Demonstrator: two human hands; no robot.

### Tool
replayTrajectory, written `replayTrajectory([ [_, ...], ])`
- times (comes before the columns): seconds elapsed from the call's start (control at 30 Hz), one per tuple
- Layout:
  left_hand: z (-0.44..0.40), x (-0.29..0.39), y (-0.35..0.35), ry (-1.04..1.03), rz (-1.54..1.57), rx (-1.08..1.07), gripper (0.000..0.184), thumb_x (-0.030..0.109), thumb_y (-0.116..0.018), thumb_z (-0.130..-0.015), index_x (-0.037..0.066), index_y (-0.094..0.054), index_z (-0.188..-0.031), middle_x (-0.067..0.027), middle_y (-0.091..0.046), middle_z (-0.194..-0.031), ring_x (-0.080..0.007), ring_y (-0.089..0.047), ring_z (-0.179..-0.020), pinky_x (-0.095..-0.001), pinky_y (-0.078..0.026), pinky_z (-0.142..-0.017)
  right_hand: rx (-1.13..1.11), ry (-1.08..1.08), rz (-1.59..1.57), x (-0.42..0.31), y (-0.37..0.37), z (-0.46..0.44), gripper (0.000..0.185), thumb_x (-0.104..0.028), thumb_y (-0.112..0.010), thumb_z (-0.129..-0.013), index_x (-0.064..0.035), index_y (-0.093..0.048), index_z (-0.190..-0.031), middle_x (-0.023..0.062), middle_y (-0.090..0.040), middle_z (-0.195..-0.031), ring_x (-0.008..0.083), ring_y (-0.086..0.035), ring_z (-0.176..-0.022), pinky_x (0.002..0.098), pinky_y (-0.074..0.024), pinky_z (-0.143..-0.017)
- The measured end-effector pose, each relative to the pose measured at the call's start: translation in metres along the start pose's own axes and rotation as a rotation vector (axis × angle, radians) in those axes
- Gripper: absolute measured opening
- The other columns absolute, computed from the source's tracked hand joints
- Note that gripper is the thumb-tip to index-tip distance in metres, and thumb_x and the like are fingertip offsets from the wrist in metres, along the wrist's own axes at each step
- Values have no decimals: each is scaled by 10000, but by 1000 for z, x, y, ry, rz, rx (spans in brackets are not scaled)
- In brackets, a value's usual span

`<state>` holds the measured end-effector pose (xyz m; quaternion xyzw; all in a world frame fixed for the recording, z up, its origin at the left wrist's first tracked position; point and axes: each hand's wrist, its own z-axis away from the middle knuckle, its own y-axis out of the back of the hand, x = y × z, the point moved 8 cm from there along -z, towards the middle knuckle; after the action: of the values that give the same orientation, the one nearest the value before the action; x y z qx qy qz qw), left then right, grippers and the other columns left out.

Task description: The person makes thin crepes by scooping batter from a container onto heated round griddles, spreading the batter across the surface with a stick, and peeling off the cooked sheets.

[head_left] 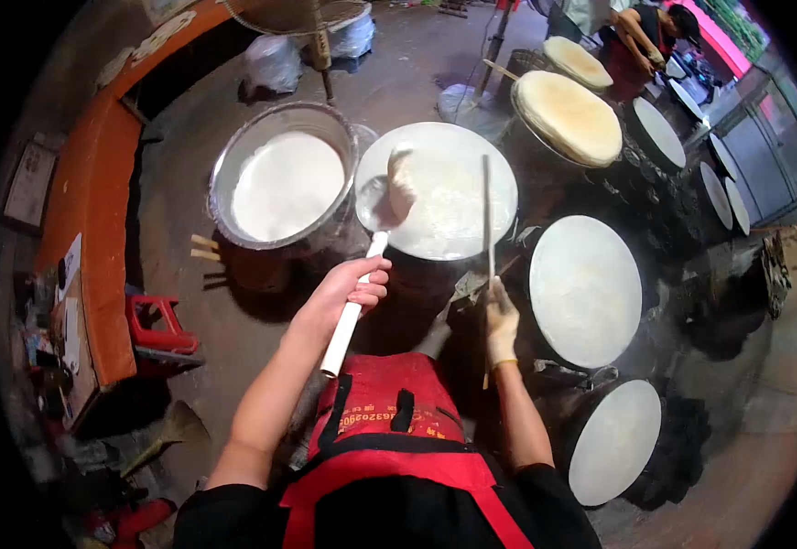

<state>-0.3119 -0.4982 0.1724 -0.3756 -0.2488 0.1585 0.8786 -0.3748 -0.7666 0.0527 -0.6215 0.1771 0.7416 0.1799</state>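
My left hand (352,285) is closed around the white tube handle of a ladle (351,318). The ladle's metal bowl is tipped over the near left part of a round griddle (453,188), and thick white batter (402,186) spills from it. A thin wet layer of batter covers much of the griddle. My right hand (501,320), in a pale glove, grips a long thin stick (487,215). The stick stands nearly upright in view, its far end over the griddle's right side. Left of the griddle sits a large metal basin (218,188) of white batter.
More round griddles (586,293) with pale tops curve along the right side. Puffy flatbreads (568,117) lie farther back. A co-worker (641,41) bends over at the far right. At left are a red stool (162,328) and an orange-edged counter (96,201).
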Motion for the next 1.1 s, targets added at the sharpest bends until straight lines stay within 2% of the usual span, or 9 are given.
replayTrajectory([
  [0.07, 8, -2, 11, 75, 31, 36, 131, 112, -473, -923, -8, -434, -955, -12, -392, -699, -28, -301, -466, -137, -239, -324, -51, 255, 402, 1, -23, 31, 370, -75, -570, -873, 18, -523, -1229, 139, -589, -1186, 149, -544, -1068, 265, -403, -922],
  [0.2, 37, -18, 61, 14, 58, 134, 114, 104, -488, -914, 1, -444, -933, -14, -416, -714, -29, -320, -470, -140, -246, -342, -287, 97, 218, -7, -58, 74, 404, -34, -591, -852, 5, -515, -1247, 97, -574, -1199, 134, -527, -1083, 249, -400, -922],
  [0.33, 86, -47, 123, -118, 27, 267, 126, 140, -514, -916, 48, -431, -891, 0, -414, -684, -24, -325, -470, -156, -250, -366, 124, 120, 234, 5, -24, 40, 390, -136, -565, -903, 0, -498, -1263, 118, -564, -1225, 149, -522, -1109, 257, -388, -944],
  [0.53, 104, -86, 199, -308, 113, 436, 321, 316, -624, -872, 154, -357, -798, 59, -331, -619, -14, -297, -445, -164, -221, -363, -659, 269, 587, 18, -167, 137, 332, -26, -527, -884, 28, -519, -1212, 166, -580, -1182, 178, -523, -1108, 284, -405, -934],
  [0.63, 104, -106, 220, -415, 78, 521, 230, 273, -606, -886, 143, -416, -870, 64, -331, -618, -14, -262, -400, -171, -203, -346, -1061, 503, 592, -15, -244, 207, 254, 37, -429, -825, 17, -554, -1045, 156, -605, -907, 237, -605, -825, 302, -478, -751],
  [0.7, 112, -127, 235, -396, 234, 618, 167, 225, -577, -897, 127, -456, -957, 58, -357, -650, -14, -275, -413, -172, -217, -355, -1333, 313, 535, 14, -266, 204, 189, 7, -457, -837, 11, -559, -996, 153, -584, -863, 220, -578, -771, 312, -473, -715],
  [0.8, 98, -146, 247, -443, 448, 673, 184, 203, -562, -897, 122, -467, -1033, 48, -374, -680, -18, -291, -433, -176, -232, -368, -1256, 251, 546, 148, -250, 95, 155, -63, -528, -841, -12, -607, -964, 31, -602, -788, 177, -550, -688, 304, -475, -646],
  [0.93, 76, -177, 267, -499, 687, 738, 238, 214, -567, -891, 135, -470, -1094, 48, -380, -689, -31, -309, -450, -182, -254, -387, -1262, 307, 1981, 250, -249, -47, 435, -330, -623, -803, -41, -577, -1124, 154, -642, -1007, 303, -623, -902, 379, -500, -761],
  [1.1, 59, -185, 272, -490, 878, 940, 272, 171, -530, -908, 104, -432, -1152, 22, -436, -756, -43, -348, -453, -198, -301, -401, -1342, 349, 1942, 325, -253, -129, 516, -329, -628, -818, 4, -532, -1200, 157, -539, -1236, 251, -536, -1128, 342, -482, -854],
])
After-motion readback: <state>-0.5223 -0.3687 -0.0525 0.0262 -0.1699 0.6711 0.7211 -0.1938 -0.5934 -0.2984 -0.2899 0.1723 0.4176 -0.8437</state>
